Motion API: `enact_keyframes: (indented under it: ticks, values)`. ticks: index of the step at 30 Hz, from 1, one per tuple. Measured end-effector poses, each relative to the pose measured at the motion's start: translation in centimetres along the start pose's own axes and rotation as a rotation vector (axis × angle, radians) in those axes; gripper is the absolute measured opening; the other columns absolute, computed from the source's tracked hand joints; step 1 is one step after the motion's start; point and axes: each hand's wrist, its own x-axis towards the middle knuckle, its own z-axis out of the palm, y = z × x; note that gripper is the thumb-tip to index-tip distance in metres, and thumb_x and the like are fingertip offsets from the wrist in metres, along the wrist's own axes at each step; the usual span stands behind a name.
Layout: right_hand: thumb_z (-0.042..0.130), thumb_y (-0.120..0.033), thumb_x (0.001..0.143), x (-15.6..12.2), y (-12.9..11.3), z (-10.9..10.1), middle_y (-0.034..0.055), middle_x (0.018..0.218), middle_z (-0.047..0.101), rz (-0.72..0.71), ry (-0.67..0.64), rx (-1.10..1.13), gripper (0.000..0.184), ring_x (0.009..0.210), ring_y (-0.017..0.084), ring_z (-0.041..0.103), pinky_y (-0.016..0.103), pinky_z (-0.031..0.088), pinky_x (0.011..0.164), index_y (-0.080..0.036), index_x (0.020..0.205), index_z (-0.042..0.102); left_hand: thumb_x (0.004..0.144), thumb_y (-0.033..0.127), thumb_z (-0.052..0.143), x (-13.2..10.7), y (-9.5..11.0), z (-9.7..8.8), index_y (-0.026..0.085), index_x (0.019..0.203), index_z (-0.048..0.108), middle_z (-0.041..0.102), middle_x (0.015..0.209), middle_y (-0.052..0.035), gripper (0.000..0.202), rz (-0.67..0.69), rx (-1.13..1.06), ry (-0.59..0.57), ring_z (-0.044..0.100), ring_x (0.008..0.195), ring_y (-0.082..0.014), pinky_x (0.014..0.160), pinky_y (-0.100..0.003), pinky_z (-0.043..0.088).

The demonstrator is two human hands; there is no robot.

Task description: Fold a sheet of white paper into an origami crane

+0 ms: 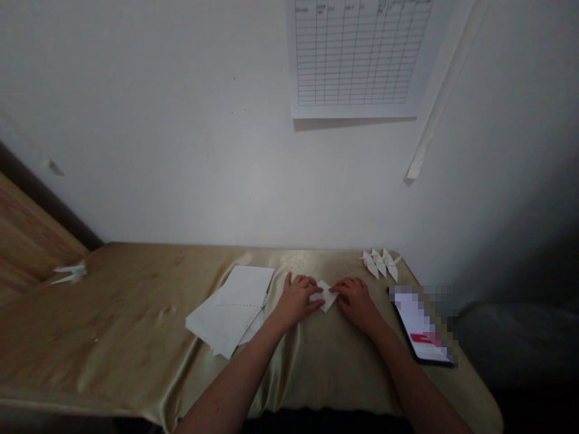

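A small folded paper piece (pixel 324 295) is held down on the gold satin tablecloth (pixel 136 325), near the middle of the table's far half, between the two hands. The left hand (pixel 296 299) is laid on its left corner and the right hand (pixel 357 301) on its right corner. The fingers of both hands are bent close, with the tips closed on the paper; whether a flap is pinched up or only pressed flat cannot be made out from this far.

Trouble could be expected from the cloth. It is glossy and rumpled, so the piece might slide under the pressing fingertips and a crease might be set askew. The stack of plain sheets (pixel 233 307) lies just beside the left forearm and could be swept aside by it. The smartphone (pixel 423 328), with its screen lit, lies close to the table's right edge and near the right forearm, so it could be knocked off by a careless nudge.

No box, tray or other container is to be seen. The row of finished folded figures (pixel 380 262) is kept loose on the cloth at the far right corner, near the wall, and one more folded figure (pixel 70 274) lies apart on the wooden surface at the far left. A ruled chart (pixel 357 54) is fixed to the wall above.
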Motion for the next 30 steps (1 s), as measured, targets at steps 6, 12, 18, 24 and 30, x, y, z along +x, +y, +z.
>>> enact_keyframes:
  ticks: [6, 12, 18, 24, 30]
  values:
    - [0.053, -0.012, 0.084, 0.0, 0.2, 0.0, 0.0044, 0.109, 0.067, 0.034, -0.002, 0.016, 0.033, 0.112, 0.022, 0.052, 0.042, 0.028, 0.108, -0.027, 0.106, 0.073, 0.086, 0.047, 0.069, 0.0, 0.5, 0.7, 0.032, 0.113, 0.069, 0.065, 0.123, -0.0026, 0.031, -0.029, 0.049, 0.042, 0.050, 0.123, -0.0276, 0.116, -0.065, 0.014]
    - [0.051, -0.016, 0.088, -0.1, 0.1, -0.3, 0.0059, 0.107, 0.067, 0.055, 0.002, -0.027, 0.031, 0.111, 0.023, 0.052, 0.042, 0.030, 0.106, -0.026, 0.106, 0.074, 0.084, 0.048, 0.070, -0.1, 1.0, 0.5, 0.034, 0.116, 0.068, 0.063, 0.128, -0.0024, 0.035, -0.068, 0.077, 0.030, 0.048, 0.125, -0.0296, 0.116, -0.066, 0.014]
    - [0.053, -0.020, 0.089, 0.0, 0.3, 0.0, 0.0053, 0.106, 0.066, 0.060, 0.007, -0.026, 0.028, 0.109, 0.022, 0.054, 0.042, 0.032, 0.105, -0.027, 0.107, 0.073, 0.085, 0.047, 0.068, -0.2, 1.3, 0.5, 0.037, 0.122, 0.065, 0.056, 0.139, -0.0032, 0.039, -0.097, 0.126, 0.016, 0.046, 0.128, -0.0317, 0.115, -0.068, 0.014]
    - [0.056, -0.023, 0.088, 0.0, 0.5, 0.2, 0.0058, 0.108, 0.065, 0.077, -0.007, -0.021, 0.027, 0.110, 0.023, 0.053, 0.042, 0.032, 0.105, -0.028, 0.109, 0.073, 0.088, 0.049, 0.063, -0.2, 1.6, 0.6, 0.038, 0.128, 0.061, 0.050, 0.145, -0.0065, 0.041, -0.077, 0.187, 0.010, 0.044, 0.131, -0.0341, 0.114, -0.071, 0.012]
    - [0.057, -0.022, 0.087, 0.0, 0.5, 0.3, 0.0054, 0.108, 0.064, 0.091, -0.011, -0.009, 0.028, 0.111, 0.023, 0.053, 0.043, 0.031, 0.106, -0.027, 0.109, 0.072, 0.092, 0.049, 0.056, -0.1, 1.6, 0.9, 0.039, 0.134, 0.056, 0.045, 0.148, -0.0092, 0.043, -0.062, 0.238, 0.015, 0.042, 0.133, -0.0346, 0.113, -0.072, 0.012]
